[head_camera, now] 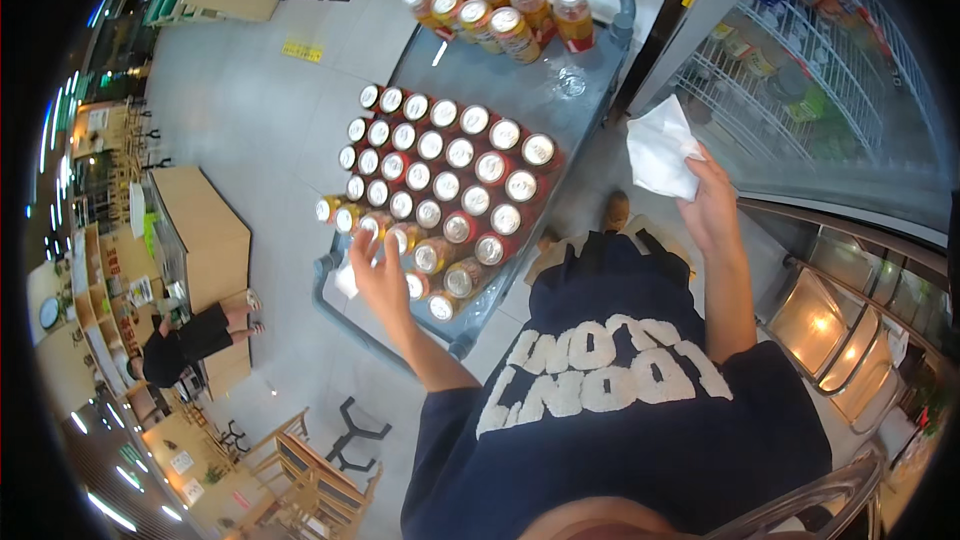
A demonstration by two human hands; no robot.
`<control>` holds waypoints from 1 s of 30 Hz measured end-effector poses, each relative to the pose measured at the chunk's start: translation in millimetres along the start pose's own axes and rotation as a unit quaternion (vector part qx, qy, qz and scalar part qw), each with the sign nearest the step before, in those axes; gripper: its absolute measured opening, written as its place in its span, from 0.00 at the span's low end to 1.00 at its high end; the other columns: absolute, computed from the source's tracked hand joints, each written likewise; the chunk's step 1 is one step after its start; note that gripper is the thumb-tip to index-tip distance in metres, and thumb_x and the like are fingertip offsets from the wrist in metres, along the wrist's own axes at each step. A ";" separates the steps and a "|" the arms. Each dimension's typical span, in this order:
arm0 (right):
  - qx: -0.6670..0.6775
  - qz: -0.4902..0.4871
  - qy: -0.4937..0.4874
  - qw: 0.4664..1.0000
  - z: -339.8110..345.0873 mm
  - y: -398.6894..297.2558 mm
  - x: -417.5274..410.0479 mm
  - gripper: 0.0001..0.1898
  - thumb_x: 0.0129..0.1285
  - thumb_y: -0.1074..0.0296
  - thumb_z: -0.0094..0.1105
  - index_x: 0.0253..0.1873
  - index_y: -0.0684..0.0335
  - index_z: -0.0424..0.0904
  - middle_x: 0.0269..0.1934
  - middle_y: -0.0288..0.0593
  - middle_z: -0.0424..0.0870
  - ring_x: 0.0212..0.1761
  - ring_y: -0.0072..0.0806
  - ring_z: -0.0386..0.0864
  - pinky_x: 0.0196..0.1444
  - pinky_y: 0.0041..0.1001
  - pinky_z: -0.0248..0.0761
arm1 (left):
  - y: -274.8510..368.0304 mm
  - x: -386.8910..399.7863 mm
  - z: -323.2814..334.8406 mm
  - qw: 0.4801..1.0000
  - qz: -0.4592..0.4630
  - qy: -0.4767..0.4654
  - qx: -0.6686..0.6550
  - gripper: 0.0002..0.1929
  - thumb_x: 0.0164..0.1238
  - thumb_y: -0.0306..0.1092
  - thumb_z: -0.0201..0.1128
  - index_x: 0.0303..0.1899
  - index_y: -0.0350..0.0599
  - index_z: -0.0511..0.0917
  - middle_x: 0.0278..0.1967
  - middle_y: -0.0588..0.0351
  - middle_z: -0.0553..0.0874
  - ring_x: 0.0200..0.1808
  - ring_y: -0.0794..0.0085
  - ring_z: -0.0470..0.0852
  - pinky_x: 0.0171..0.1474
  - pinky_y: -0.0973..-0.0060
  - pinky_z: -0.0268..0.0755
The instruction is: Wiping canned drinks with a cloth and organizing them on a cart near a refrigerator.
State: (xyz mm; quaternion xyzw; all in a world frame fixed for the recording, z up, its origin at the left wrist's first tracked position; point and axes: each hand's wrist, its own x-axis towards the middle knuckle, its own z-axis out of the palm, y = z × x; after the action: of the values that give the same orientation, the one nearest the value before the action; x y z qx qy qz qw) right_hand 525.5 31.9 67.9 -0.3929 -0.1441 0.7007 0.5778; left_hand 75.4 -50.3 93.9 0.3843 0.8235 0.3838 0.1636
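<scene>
In my right hand [709, 184], raised beside the glass-doored fridge, is a white paper tissue [660, 150]. My left hand [379, 266] reaches over the near-left end of a grey cart [510, 270], its fingertips at the tops of yellow cans [402, 238]. Something white, perhaps another tissue [347, 279], shows by that palm; whether it is gripped cannot be told. Rows of red drink cans [446, 186] with silver tops stand on the cart. At its far end are plastic-capped bottles [574, 19] and yellow cans [514, 35].
The fridge's wire shelves [817, 52] hold bottles at the right. A grey cart handle [360, 330] curves at the near-left end. At the left another person [180, 349] stands by a wooden counter [202, 232]. Wooden chairs [315, 480] are lower left, metal chairs [847, 345] lower right.
</scene>
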 end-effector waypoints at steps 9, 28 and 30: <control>0.026 0.013 0.080 0.996 -25.4 -47.8 -3.8 0.29 0.74 0.72 0.53 0.77 0.72 0.62 0.69 0.50 0.76 0.71 0.38 0.76 0.75 0.38 0.67 | 144.4 102.5 312.5 0.970 -0.002 -0.224 -0.093 0.56 0.51 0.56 0.83 0.71 0.24 0.63 0.65 0.34 0.77 0.64 0.51 0.81 0.55 0.61 0.81; -0.048 0.031 0.076 0.995 -83.0 -61.0 16.9 0.22 0.72 0.76 0.56 0.68 0.72 0.69 0.58 0.48 0.83 0.58 0.30 0.84 0.62 0.30 0.76 | 139.8 32.1 287.3 0.889 -0.027 -0.170 -0.424 0.31 0.72 0.43 0.69 0.68 0.34 0.70 0.63 0.47 0.80 0.59 0.59 0.82 0.62 0.59 0.77; -0.099 0.015 0.067 0.993 -67.6 -63.9 26.6 0.23 0.70 0.76 0.57 0.68 0.69 0.69 0.56 0.46 0.83 0.57 0.29 0.83 0.63 0.29 0.74 | 146.8 1.1 252.6 0.809 -0.089 -0.242 -0.529 0.28 0.79 0.44 0.59 0.71 0.36 0.67 0.64 0.48 0.78 0.63 0.56 0.80 0.65 0.54 0.76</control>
State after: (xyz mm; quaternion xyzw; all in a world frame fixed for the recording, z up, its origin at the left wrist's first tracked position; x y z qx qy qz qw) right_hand 617.8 57.9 55.6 -0.4959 -0.1675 0.6642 0.5337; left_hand 291.8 138.7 40.5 0.2439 0.4576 0.6386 0.5686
